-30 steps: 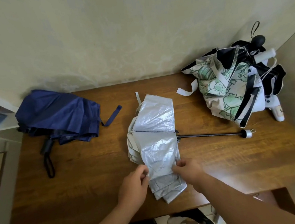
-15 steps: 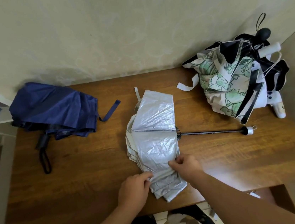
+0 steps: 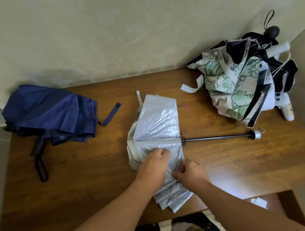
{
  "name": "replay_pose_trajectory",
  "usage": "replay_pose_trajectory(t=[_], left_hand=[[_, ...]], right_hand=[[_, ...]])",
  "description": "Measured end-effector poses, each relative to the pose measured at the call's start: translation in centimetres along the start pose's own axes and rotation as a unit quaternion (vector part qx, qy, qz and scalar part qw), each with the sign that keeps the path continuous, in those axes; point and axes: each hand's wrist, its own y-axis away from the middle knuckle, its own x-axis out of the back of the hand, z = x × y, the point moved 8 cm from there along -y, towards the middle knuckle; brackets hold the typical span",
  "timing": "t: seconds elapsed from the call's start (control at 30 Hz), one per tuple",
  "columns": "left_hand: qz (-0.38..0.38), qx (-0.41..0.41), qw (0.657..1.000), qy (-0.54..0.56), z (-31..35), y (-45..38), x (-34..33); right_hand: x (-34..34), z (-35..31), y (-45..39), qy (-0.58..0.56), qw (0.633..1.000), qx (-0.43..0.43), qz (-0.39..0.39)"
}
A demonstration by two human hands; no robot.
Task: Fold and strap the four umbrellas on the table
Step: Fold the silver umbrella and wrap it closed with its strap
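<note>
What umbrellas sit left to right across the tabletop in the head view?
Navy umbrella → silver umbrella, with the left hand and right hand on its fabric → floral umbrella. More umbrellas are piled with the floral one; their order is unclear.

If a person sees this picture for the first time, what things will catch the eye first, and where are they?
First the silver umbrella in the middle of the table, its black shaft pointing right. The left hand rests on its fabric while the right hand pinches the folds. Then the blue umbrella at the far left, and a heap of floral and black umbrellas in the far right corner.
</note>
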Motion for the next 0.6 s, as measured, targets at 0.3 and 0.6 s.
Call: replay_pose_trajectory(t=[0.3, 0.6], left_hand=[[-0.036, 0.034, 0.995, -0.085, -1.3, 1.1, -2.7], [-0.045, 0.020, 0.989, -0.136, -2.9, 3.7, -5.0]], right_hand=[[1.0, -6.5, 1.2, 0.312, 0.870, 0.375, 0.074], [1.2, -5.3, -1.2, 0.291, 0.902, 0.318, -0.010]])
